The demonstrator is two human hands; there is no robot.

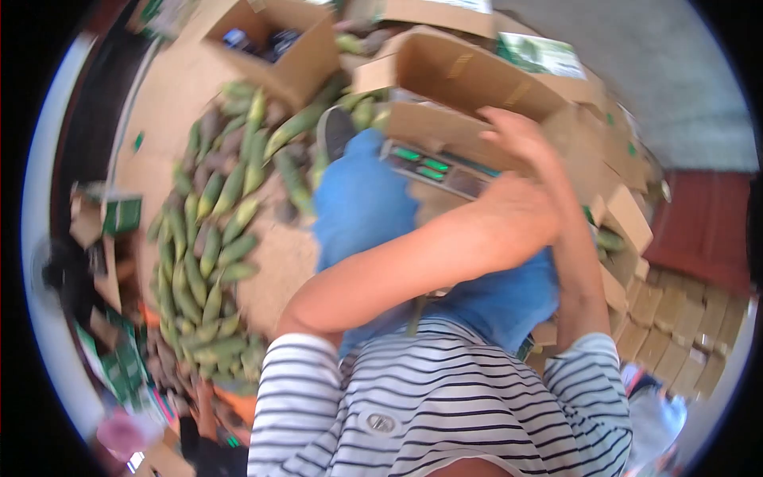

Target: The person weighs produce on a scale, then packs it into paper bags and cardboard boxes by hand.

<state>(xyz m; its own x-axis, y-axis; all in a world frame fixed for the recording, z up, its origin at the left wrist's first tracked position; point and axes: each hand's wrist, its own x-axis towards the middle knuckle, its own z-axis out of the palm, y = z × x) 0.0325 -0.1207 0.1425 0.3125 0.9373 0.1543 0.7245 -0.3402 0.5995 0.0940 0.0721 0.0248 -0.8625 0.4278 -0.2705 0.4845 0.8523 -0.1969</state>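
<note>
My left hand crosses in front of me and meets my right forearm. It is blurred, and its fingers cannot be made out. Beyond it, my right hand reaches to the near side of an open cardboard box, fingers apart, with nothing visible in them. The box stands on a scale with lit green digits. Part of the scale lies behind my left hand. My knees, in blue jeans, are on either side of my forearms.
Many long green vegetables, perhaps gourds, cover the floor at left. Another open box holds dark items at the top. More cartons stand at right, near stacked boxes. Another person's arm shows at lower left.
</note>
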